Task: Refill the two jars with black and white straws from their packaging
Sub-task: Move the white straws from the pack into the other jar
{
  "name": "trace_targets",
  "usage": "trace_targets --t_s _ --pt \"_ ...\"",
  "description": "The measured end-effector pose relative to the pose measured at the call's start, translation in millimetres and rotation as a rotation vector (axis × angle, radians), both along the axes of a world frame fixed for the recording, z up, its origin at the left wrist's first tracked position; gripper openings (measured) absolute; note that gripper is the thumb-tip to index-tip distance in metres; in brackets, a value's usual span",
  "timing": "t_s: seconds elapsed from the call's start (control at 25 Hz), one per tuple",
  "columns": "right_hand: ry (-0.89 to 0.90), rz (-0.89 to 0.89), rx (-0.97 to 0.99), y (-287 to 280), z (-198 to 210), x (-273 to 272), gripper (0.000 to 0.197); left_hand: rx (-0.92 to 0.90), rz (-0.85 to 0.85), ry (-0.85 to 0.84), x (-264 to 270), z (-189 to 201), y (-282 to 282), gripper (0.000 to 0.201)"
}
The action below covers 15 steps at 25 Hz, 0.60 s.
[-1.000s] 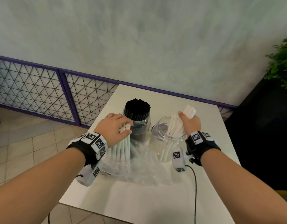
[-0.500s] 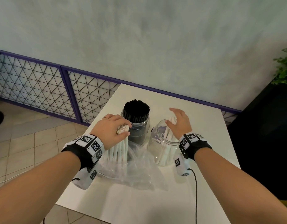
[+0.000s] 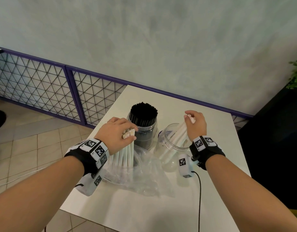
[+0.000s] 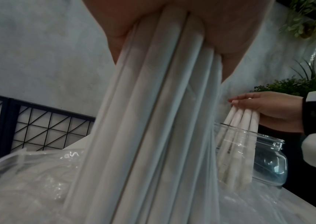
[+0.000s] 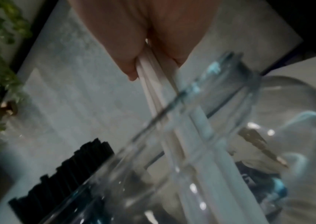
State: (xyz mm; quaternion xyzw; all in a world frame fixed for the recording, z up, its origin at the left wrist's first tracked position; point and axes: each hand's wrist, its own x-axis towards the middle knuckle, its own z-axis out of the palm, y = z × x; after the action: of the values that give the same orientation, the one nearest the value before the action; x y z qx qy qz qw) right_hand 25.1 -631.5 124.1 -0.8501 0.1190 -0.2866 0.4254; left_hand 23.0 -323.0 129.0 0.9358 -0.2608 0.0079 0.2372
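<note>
My left hand (image 3: 129,132) grips the top of a thick bundle of white straws (image 3: 125,154), which stands upright in a crumpled clear plastic bag (image 3: 141,180). In the left wrist view the bundle (image 4: 153,121) fills the middle. A glass jar packed with black straws (image 3: 143,114) stands just behind that hand. To its right is a clear jar (image 3: 166,151) with several white straws (image 3: 179,136) leaning in it. My right hand (image 3: 192,118) pinches their tops above the rim, as the right wrist view shows between thumb and fingers (image 5: 130,66).
Everything stands on a small white table (image 3: 161,215). A purple-framed mesh fence (image 3: 44,91) runs behind and to the left, above a tiled floor. A dark block with a green plant (image 3: 296,72) is close on the right. A black cable (image 3: 200,198) trails from my right wrist.
My right hand came down with its white straws into the clear jar and now pinches their tops. My left hand has stayed on the bundle.
</note>
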Motion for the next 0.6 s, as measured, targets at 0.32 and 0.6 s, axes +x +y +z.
trace_targets --t_s 0.32,0.6 --pt "0.289 0.088 0.035 -23 -8 -12 0.036 -0.003 0.001 0.011 -1 1 -1 0.049" --pt "0.042 0.025 -0.116 10 19 -42 0.046 0.005 0.007 0.035 -4 7 -2 0.052"
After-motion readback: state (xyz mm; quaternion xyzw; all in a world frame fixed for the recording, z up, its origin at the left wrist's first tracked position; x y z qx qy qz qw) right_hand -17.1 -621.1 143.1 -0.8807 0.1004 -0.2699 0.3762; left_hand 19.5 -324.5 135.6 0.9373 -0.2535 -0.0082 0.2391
